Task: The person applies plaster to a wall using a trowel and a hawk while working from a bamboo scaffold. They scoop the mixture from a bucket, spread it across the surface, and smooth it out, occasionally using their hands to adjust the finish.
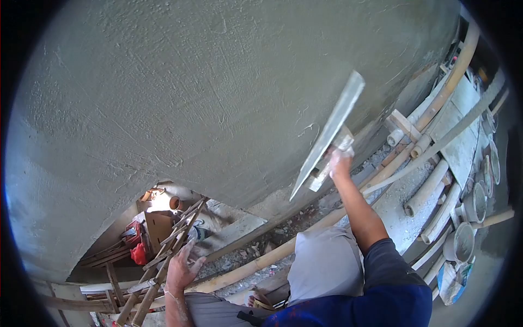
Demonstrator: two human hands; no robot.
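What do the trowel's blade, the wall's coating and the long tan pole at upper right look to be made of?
Trowel's blade: probably metal, thin and straight with a pale grey sheen.
Wall's coating: likely cement render or plaster, grey, ridged and streaked.
Tan pole: perhaps bamboo, being round and smooth.

- The shirt [381, 306] is of dark blue cloth, with a short dark grey sleeve [385, 267].
- The trousers [327, 264] are light grey and loose, with folds.
- Around the left wrist is one thin, pale band [173, 295].
- Pale residue marks the left hand [183, 267] and right hand [341, 162].
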